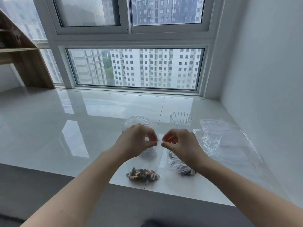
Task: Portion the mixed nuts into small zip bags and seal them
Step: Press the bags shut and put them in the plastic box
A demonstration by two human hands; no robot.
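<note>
A small clear zip bag point(144, 167) with a red zip line hangs upright over the white sill, mixed nuts point(142, 175) gathered in its bottom, which touches the sill near the front edge. My left hand point(139, 141) pinches the zip strip at its left part, and my right hand point(178, 143) pinches it at its right part; the fingertips nearly meet. Under my right wrist lies a crumpled clear bag of nuts point(180, 166).
A ribbed clear glass point(180, 118) stands behind my hands. Another zip bag point(137, 121) lies behind my left hand. Several empty zip bags point(229, 138) are spread at the right, by the white wall. The sill's front edge point(147, 189) runs just below the nuts.
</note>
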